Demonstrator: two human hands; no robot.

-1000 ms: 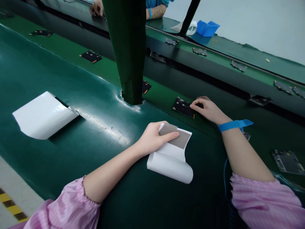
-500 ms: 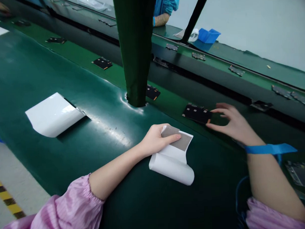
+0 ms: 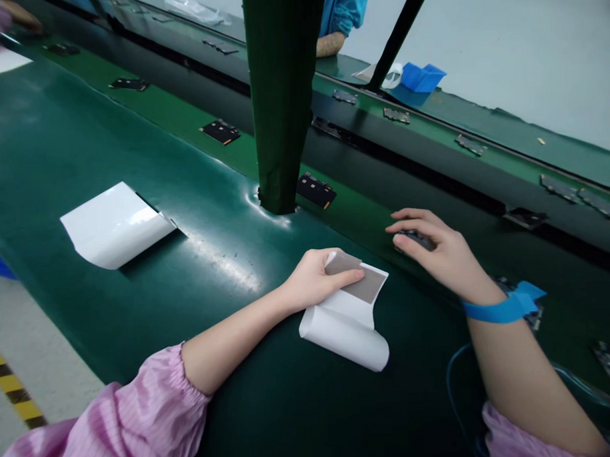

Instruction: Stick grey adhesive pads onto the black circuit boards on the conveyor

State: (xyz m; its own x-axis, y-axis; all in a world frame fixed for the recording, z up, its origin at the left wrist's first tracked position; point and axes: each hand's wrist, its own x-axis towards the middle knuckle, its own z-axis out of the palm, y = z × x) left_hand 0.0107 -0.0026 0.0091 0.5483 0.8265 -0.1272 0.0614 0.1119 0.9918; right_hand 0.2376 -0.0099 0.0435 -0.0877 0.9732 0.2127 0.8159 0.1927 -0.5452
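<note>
My left hand (image 3: 314,279) rests on a curled white backing sheet (image 3: 346,327) lying on the dark green mat (image 3: 112,315). Its fingers press on a grey rectangular sticker (image 3: 359,280) at the sheet's top. My right hand (image 3: 433,247), with a blue wrist strap (image 3: 505,306), curls over a small black circuit board (image 3: 413,238) at the conveyor's near edge, with the fingers wrapped round it. Most of that board is hidden under the hand.
A green post (image 3: 280,96) stands just behind my left hand. Black circuit boards (image 3: 316,189) lie along the green conveyor belt (image 3: 191,112). Another white sheet (image 3: 115,225) lies to the left. A person in blue sleeves (image 3: 345,10) works across the line, near a blue box (image 3: 422,76).
My right hand has let go of the board on the belt, drawn back, then closed over a black board nearer to me. The boards on the belt have shifted along. My left hand has stayed.
</note>
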